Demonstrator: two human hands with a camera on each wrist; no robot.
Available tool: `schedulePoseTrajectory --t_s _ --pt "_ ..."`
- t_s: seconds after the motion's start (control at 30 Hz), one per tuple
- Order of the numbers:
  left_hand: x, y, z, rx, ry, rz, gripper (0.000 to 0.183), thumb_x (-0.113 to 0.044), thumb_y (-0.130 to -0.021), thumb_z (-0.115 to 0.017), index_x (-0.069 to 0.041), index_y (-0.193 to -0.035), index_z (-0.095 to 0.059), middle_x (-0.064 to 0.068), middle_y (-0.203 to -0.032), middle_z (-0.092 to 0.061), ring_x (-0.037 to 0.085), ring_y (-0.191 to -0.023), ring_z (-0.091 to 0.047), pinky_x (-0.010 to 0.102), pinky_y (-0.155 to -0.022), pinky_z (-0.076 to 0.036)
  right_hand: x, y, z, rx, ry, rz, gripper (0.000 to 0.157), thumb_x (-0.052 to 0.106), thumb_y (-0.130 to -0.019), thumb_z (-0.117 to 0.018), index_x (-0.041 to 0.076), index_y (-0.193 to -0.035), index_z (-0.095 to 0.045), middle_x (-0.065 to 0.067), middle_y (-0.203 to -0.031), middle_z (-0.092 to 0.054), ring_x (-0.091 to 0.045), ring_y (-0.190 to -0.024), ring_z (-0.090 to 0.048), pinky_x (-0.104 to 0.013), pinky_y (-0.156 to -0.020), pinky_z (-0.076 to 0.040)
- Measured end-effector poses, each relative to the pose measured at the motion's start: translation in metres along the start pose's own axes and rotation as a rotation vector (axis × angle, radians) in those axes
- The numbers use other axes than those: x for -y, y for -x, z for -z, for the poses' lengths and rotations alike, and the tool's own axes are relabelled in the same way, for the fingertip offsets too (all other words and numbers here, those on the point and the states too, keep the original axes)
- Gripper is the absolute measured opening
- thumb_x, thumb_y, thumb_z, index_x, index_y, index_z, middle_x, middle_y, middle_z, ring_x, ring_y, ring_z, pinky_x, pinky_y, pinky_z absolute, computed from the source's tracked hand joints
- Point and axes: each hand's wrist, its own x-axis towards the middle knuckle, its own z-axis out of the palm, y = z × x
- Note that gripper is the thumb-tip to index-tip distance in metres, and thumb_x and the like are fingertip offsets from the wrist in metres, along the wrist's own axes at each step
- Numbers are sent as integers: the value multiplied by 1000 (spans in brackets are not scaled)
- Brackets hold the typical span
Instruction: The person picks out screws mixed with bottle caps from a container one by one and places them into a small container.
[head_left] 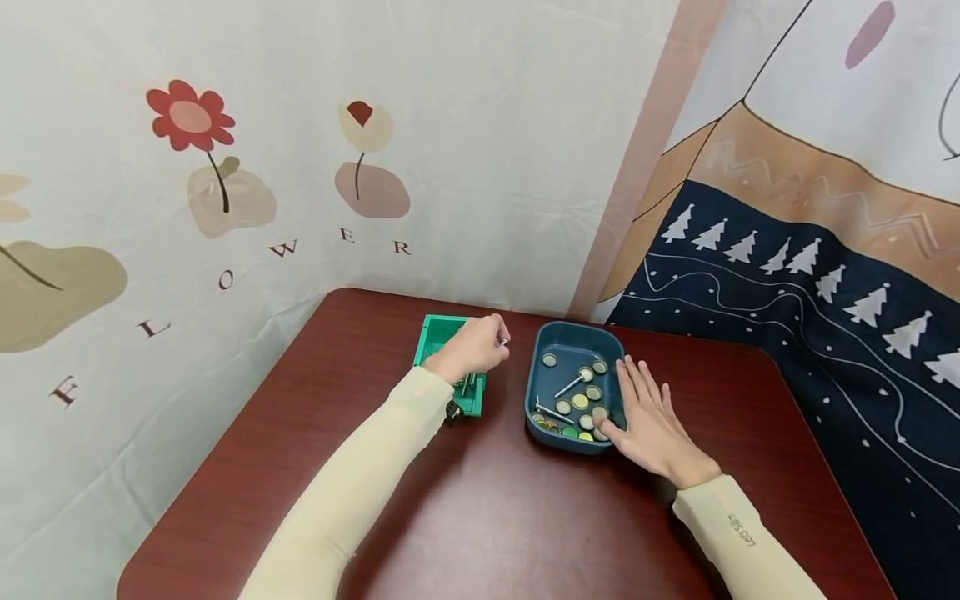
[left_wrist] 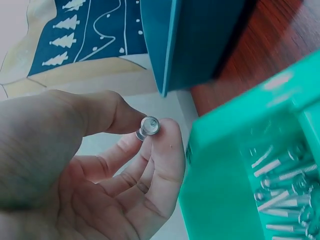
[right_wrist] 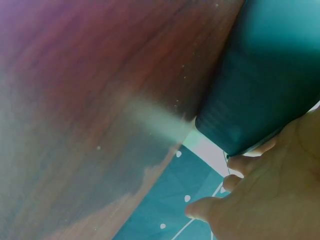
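My left hand point(head_left: 472, 346) is above the green bin point(head_left: 472, 410), pinching a small silver bolt point(left_wrist: 149, 126) between thumb and forefinger. In the left wrist view its round head faces the camera. More silver bolts point(left_wrist: 285, 202) lie heaped inside that bin. To the right stands a dark blue tray point(head_left: 531, 387), holding several round caps point(head_left: 580, 402) and two long bolts point(head_left: 555, 410). My right hand point(head_left: 654, 427) rests along the tray's right rim, fingers extended and thumb over the near right corner.
Both containers stand on a reddish-brown wooden table point(head_left: 480, 517), near its far edge. A small black object point(head_left: 453, 412) is beside the green bin's near left side. Printed cloth point(head_left: 480, 167) hangs right behind the table and along its right side.
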Motion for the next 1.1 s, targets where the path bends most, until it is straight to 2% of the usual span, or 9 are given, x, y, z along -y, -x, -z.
schedulePoseTrajectory --t_s 0.37,0.6,0.7,0.77,0.83,0.93,1.03,1.1 --pt "25 6 21 -12 30 47 22 -15 -118 -64 -6 -138 -67 10 -109 -74 19 -84 -63 36 -81 -53 1 -4 2 20 3 3 108 60 -113 -66 5 -187 -11 -23 -197 -7 -53 -182 -4 -90 -137 -9" --pt "38 4 28 9 25 67 29 -15 -119 -61 -3 -145 -65 11 -95 -70 15 -62 -52 33 -74 -51 -1 0 -1 25 -15 -8 108 59 -113 -67 5 -187 -9 -23 -197 -5 -52 -182 -2 -91 -137 -6" --pt "42 4 29 11 5 83 29 -15 -118 -62 -3 -145 -65 11 -100 -71 13 -59 -50 31 -71 -50 -2 0 -3 29 -17 -7 109 59 -113 -67 5 -187 -8 -23 -197 -5 -52 -182 -1 -90 -137 -7" --pt "44 5 31 17 -2 95 29 -14 -118 -62 -3 -144 -65 14 -107 -74 14 -60 -52 31 -70 -51 -3 0 -3 30 -15 -4 109 59 -113 -66 5 -187 -8 -24 -197 -5 -53 -182 -2 -91 -137 -7" --pt "46 4 31 20 -7 105 29 -14 -118 -63 -3 -144 -66 15 -116 -75 15 -64 -61 32 -73 -55 -3 0 -2 31 -9 -4 109 60 -113 -66 4 -187 -9 -24 -197 -6 -53 -182 -2 -91 -137 -7" --pt "50 3 33 19 -17 122 27 -13 -117 -66 -3 -142 -67 16 -126 -77 18 -76 -75 38 -84 -65 -3 -1 -1 38 -7 -5 110 61 -113 -66 5 -187 -8 -23 -197 -5 -52 -182 -1 -90 -137 -6" --pt "52 1 34 19 -34 142 24 -12 -116 -70 -3 -139 -70 18 -128 -77 21 -82 -82 43 -90 -70 -4 -2 0 43 -9 -7 110 61 -112 -66 5 -187 -8 -23 -197 -4 -52 -183 0 -90 -137 -5" --pt "53 0 34 25 -50 154 23 -12 -116 -71 -3 -137 -70 19 -128 -76 21 -80 -81 41 -88 -70 -4 -2 0 46 -13 -9 111 61 -112 -66 5 -188 -7 -23 -197 -3 -51 -183 0 -90 -137 -5"
